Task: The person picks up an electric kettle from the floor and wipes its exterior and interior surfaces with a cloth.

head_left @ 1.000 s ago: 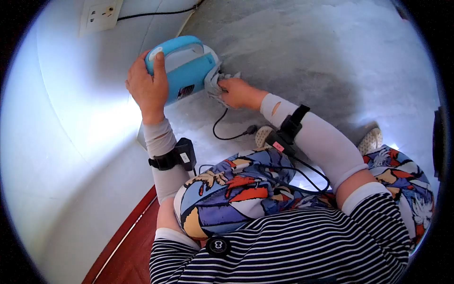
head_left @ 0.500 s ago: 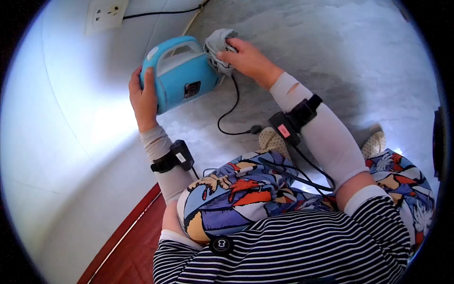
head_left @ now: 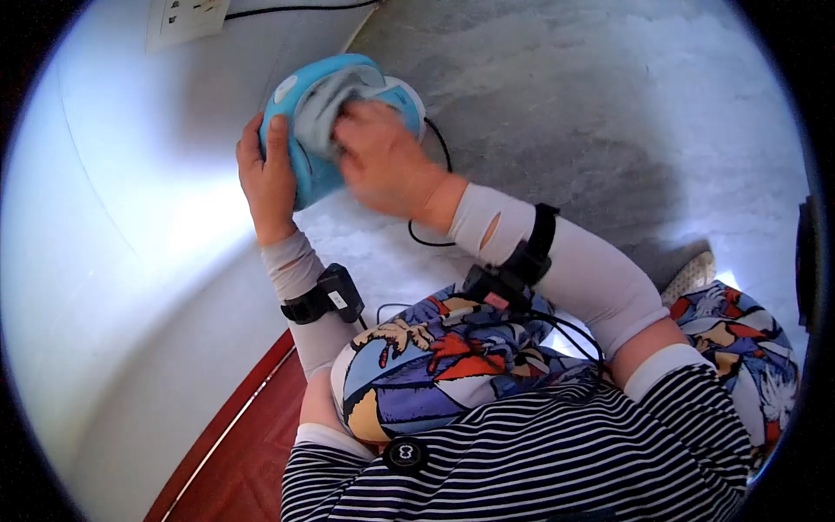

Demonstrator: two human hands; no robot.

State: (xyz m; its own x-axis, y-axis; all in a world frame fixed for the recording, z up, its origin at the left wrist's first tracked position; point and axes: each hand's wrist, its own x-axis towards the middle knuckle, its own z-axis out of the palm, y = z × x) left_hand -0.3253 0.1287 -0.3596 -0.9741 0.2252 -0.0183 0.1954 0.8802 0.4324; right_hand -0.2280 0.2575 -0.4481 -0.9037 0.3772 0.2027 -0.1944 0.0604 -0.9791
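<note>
A light-blue, rounded appliance with a carrying handle (head_left: 320, 181) is held tilted in front of me, close to the white wall. My left hand (head_left: 268, 178) grips its left end, thumb on the near side and fingers round the back. In my right hand (head_left: 387, 161) is a crumpled grey cloth (head_left: 320, 113), pressed against the appliance around the handle. The right fingers are somewhat blurred by motion. Hand and cloth cover much of the appliance's front. A black cord (head_left: 445, 148) hangs from its right side, its lower part hidden behind my right forearm.
A wall socket (head_left: 184, 19) sits at the upper left, with a black cable (head_left: 296, 10) running right from it. Grey marbled flooring (head_left: 565, 104) lies beyond my hands. A red wooden surface (head_left: 248, 435) is at the lower left. Strapped devices (head_left: 339, 291) with wires are on both forearms.
My right hand has moved left with the cloth, from the appliance's right end onto its handle area. The appliance has turned slightly; my left hand keeps its grip.
</note>
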